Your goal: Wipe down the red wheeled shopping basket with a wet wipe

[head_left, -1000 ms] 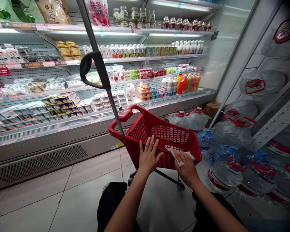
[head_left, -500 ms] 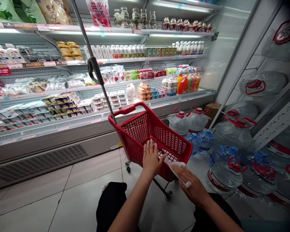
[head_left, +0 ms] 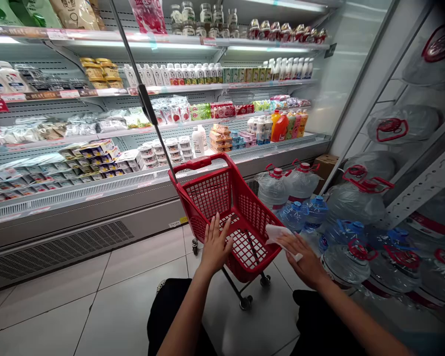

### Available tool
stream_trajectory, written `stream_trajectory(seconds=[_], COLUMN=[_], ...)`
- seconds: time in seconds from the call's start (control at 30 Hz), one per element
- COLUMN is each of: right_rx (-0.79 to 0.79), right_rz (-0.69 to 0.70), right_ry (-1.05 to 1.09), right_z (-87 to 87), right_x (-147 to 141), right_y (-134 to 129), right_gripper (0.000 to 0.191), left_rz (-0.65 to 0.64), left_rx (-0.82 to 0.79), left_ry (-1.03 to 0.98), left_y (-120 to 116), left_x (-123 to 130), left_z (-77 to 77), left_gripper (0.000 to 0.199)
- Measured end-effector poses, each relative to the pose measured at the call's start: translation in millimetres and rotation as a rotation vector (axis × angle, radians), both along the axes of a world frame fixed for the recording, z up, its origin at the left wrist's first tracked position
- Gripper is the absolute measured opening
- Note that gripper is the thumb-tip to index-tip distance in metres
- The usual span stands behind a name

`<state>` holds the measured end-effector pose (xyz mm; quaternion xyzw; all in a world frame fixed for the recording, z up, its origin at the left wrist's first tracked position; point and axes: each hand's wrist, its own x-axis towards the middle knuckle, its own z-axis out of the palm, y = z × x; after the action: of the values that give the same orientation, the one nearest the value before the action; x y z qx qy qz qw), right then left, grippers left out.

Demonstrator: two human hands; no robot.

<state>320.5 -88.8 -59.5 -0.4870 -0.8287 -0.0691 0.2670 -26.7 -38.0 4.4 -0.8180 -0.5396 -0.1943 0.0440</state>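
A small red shopping cart [head_left: 257,213] with lattice sides stands on the tiles in front of me, its basket tilted toward me. A tall thin pole rises from its handle end. My left hand [head_left: 215,248] is open at the basket's near left side, fingers stretched out and slightly spread; whether it touches the plastic I cannot tell. At the near right corner, my right hand [head_left: 303,258] presses a white cloth [head_left: 278,233] under its fingers, close to the rim. The cloth's end sticks out below the palm.
Behind the cart runs an open refrigerated shelf unit [head_left: 144,198] stocked with bottles, cups and bags. Large water bottles [head_left: 344,264] with red handles crowd the floor on the right, beside smaller blue ones [head_left: 315,213]. A cardboard box [head_left: 324,168] sits behind them.
The cart has turned, its near end swinging left and showing more of the inside. My left hand has shifted left; my right hand, with the cloth, has moved right and slightly up.
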Motion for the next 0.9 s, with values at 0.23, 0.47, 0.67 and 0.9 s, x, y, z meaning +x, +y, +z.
stream_trajectory(seconds=[0.23,0.47,0.67,0.9], right_rx=[-0.063,-0.031,0.019,0.037], right_rz=[0.216,0.382,0.332,0.271], right_ry=[-0.063,-0.129,-0.152,-0.073], right_z=[22.4,40.7,47.1,50.8], right_x=[-96,-120,-80,-84], right_y=[-41,-33,18,23], right_gripper=[0.066,0.071,0.054,0.046], left_rz=[0.159,0.013,-0.095,-0.142], left_rx=[0.102,0.103,0.115,0.113], left_ry=[0.077,0.07,0.126,0.146], left_y=[0,-41,-43,-39], left_x=[-10,14,-13,-24], left_z=[6.3,-16.0,-0.5,6.6], left_gripper=[0.066,0.073,0.075,0.076])
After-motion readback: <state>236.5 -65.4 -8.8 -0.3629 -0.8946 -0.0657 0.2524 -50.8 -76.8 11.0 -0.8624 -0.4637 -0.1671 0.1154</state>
